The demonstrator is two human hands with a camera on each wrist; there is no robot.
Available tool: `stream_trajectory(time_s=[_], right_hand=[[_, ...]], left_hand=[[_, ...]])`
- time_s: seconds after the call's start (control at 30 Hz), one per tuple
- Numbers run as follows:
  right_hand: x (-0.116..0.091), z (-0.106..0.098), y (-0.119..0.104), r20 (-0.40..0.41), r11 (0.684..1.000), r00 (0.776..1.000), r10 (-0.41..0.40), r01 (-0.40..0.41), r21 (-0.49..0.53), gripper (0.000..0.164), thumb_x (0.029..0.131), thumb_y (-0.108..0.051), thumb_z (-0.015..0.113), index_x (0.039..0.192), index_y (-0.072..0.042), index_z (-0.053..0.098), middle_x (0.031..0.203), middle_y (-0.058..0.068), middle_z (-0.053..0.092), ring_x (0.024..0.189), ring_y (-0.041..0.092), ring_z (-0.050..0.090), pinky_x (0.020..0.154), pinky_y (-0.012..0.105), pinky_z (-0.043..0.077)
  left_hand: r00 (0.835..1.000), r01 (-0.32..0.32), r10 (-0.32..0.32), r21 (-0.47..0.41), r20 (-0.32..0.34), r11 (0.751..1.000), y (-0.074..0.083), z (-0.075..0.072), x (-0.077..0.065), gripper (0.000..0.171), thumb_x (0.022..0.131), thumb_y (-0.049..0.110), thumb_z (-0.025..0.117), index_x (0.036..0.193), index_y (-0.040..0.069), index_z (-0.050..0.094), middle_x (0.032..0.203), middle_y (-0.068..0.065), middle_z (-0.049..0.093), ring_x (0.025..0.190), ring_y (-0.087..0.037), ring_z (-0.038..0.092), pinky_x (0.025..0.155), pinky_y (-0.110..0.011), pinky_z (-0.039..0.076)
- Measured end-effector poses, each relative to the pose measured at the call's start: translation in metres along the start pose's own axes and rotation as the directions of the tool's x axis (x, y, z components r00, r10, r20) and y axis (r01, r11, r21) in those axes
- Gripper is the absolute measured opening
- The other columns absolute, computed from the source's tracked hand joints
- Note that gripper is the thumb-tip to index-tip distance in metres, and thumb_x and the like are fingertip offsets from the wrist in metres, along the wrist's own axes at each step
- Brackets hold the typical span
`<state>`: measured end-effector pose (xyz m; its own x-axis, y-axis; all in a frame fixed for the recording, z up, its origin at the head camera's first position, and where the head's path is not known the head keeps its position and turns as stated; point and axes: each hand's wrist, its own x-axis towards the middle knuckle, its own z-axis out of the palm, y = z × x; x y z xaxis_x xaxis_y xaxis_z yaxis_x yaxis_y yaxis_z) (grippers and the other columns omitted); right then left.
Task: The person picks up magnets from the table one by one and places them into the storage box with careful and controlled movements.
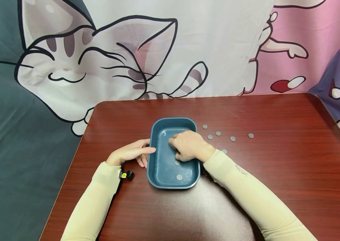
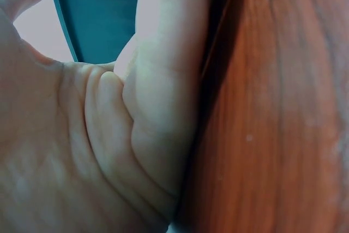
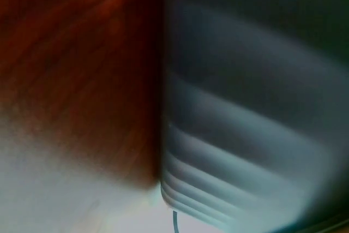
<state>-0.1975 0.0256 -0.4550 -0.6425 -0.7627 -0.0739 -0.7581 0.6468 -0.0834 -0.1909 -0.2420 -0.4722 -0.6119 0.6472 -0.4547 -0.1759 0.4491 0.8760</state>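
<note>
A blue rectangular tray rests on the table. At its left side is my left hand, its thumb over the rim and its other fingers against the outer wall. The left wrist view shows the tray's wall beyond the palm. My right hand reaches inside the tray with bent fingers; its fingertips are partly hidden, so whether they pinch anything is unclear. One grey coin lies by the right thumb, another coin nearer the tray's front. The right wrist view is dark and blurred.
Several loose coins are scattered on the brown table right of the tray; one coin lies beside the right sleeve. A cartoon-printed curtain hangs behind the table's far edge.
</note>
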Motion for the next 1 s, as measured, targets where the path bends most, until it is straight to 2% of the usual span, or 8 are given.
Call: stream_trajectory(time_s=[0.23, 0.43, 1.0], right_hand=[[-0.001, 0.0, 0.002, -0.054, 0.999, 0.998, -0.017, 0.019, 0.036, 0.016, 0.069, -0.025, 0.066, 0.075, -0.023, 0.051, 0.07, -0.009, 0.048, 0.059, 0.01, 0.051, 0.061, 0.03, 0.046], [-0.002, -0.001, 0.004, -0.101, 0.996, 0.994, -0.037, 0.045, 0.073, 0.011, 0.073, -0.024, 0.065, 0.08, -0.021, 0.057, 0.07, -0.009, 0.049, 0.06, 0.009, 0.05, 0.061, 0.029, 0.046], [-0.019, -0.012, 0.004, -0.275, 0.982, 0.955, -0.112, 0.148, 0.115, 0.007, 0.08, -0.019, 0.065, 0.084, -0.017, 0.06, 0.075, -0.008, 0.05, 0.064, 0.009, 0.049, 0.065, 0.03, 0.046]], left_hand=[[1.0, -0.002, 0.002, -0.001, -0.002, 1.0, 0.0, 0.0, 0.0, 0.053, 0.097, 0.042, 0.054, 0.142, 0.017, 0.039, 0.075, -0.023, 0.07, 0.065, -0.038, 0.07, 0.064, -0.047, 0.06], [1.0, -0.001, 0.001, -0.001, 0.001, 1.0, -0.001, 0.0, 0.001, 0.052, 0.098, 0.042, 0.054, 0.141, 0.017, 0.039, 0.076, -0.023, 0.07, 0.066, -0.038, 0.07, 0.064, -0.046, 0.06], [1.0, -0.005, 0.005, 0.006, 0.003, 1.0, 0.0, 0.0, 0.0, 0.054, 0.098, 0.043, 0.053, 0.143, 0.018, 0.037, 0.078, -0.023, 0.07, 0.067, -0.038, 0.07, 0.065, -0.046, 0.06]])
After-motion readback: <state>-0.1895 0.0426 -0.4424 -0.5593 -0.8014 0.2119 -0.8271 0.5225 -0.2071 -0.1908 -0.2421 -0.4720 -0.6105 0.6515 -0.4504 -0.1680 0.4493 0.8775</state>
